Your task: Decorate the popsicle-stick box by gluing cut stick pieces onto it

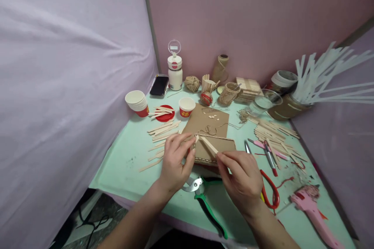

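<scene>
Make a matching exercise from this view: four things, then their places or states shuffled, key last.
Things:
1. wooden stick
2. left hand
3. glue gun
4. phone

Places or states:
A. pink, near the right edge of the table
B. at the left end of the cardboard tray
C. beside the white bottle
D. held in the right hand

Pairs: 1-D, 2-B, 3-A, 4-C
</scene>
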A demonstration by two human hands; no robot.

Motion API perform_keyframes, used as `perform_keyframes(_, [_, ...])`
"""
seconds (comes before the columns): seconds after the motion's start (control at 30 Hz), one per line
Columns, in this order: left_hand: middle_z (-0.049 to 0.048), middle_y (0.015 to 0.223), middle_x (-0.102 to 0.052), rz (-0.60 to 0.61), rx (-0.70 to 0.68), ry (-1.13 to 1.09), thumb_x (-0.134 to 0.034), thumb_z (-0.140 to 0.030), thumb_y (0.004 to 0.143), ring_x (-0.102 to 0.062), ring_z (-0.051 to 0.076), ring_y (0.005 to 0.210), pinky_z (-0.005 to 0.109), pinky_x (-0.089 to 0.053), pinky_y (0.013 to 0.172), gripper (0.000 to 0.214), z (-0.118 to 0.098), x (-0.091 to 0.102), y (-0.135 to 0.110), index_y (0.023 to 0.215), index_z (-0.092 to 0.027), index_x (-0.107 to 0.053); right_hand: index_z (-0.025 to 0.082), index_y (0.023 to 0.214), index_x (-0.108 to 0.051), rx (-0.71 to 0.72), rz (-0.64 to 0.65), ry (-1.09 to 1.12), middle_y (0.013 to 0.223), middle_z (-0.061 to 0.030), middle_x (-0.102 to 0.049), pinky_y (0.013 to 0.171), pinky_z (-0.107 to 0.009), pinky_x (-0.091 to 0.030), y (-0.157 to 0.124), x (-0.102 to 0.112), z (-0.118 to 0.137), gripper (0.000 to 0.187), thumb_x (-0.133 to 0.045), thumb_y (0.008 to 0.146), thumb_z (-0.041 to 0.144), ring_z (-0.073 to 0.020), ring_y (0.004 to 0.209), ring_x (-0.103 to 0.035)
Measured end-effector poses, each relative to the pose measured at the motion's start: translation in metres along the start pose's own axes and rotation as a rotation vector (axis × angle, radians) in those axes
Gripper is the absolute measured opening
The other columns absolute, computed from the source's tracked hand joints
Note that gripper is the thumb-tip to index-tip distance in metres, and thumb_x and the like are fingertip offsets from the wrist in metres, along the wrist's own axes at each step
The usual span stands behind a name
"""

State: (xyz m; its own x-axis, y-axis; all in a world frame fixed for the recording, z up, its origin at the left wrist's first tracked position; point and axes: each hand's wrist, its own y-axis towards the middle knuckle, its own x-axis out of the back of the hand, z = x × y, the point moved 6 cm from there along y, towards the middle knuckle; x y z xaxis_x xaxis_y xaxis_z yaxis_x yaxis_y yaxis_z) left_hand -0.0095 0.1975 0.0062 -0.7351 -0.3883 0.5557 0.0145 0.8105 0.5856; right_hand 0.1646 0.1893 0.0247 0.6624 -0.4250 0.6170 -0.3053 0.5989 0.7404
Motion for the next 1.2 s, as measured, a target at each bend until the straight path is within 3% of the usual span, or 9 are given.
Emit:
perform_keyframes(0.17, [0.01,0.123,-0.065,0.04,-0.032,-0.01,-0.05,-0.022,0.093,-0.052,0.025,0.117,0.046,-0.041,0.104,0.032,0.004,-0.009,-0.002,0.122,-0.019,-0.062,0.021,0.098,-0.063,-0.066,0.001,0.049,0.083,-0.0049,-0.069,0.067,-0.033,-0.046,0.002,-0.003,0.0,0.021,-0.065,0.083,0.005,-0.017,0.075,-0.06])
perform_keyframes(0.37, [0.0112,0.123,-0.065,0.05,-0.085,-0.023,-0.049,-0.026,0.092,-0.051,0.027,0.117,0.047,-0.041,0.103,0.036,0.008,-0.01,-0.003,0.126,-0.018,-0.06,0.022,0.094,-0.067,-0.487,0.024,0.313,0.085,-0.0021,-0.071,0.063,-0.026,-0.052,0.007,-0.007,-0.022,0.01,-0.061,0.09,0.017,-0.0144,0.074,-0.065])
perform_keyframes(0.47, [0.0108,0.123,-0.066,0.073,-0.089,-0.004,-0.047,-0.029,0.093,-0.051,0.028,0.116,0.047,-0.041,0.102,0.038,0.009,-0.012,-0.003,0.127,-0.019,-0.06,0.023,0.095,-0.071,-0.575,0.112,0.371,0.089,-0.0026,-0.074,0.066,-0.027,-0.054,0.008,-0.011,-0.028,0.011,-0.061,0.09,0.024,-0.0159,0.076,-0.068])
perform_keyframes(0.9, [0.0121,0.119,-0.069,0.102,-0.114,0.047,-0.049,-0.034,0.091,-0.054,0.029,0.113,0.047,-0.04,0.1,0.041,0.01,-0.015,-0.003,0.126,-0.019,-0.062,0.022,0.098,-0.069,-0.33,0.216,0.095,0.085,-0.0023,-0.073,0.071,-0.032,-0.044,0.017,-0.013,-0.025,0.014,-0.056,0.095,0.026,-0.0176,0.079,-0.064])
perform_keyframes(1.2, [0.0124,0.12,-0.067,0.102,-0.155,0.038,-0.051,-0.031,0.091,-0.053,0.028,0.113,0.045,-0.04,0.099,0.04,0.008,-0.015,-0.001,0.128,-0.017,-0.059,0.022,0.1,-0.067,-0.265,0.283,-0.027,0.087,-0.0036,-0.068,0.071,-0.034,-0.034,0.016,-0.018,-0.027,0.017,-0.051,0.098,0.026,-0.0197,0.083,-0.055])
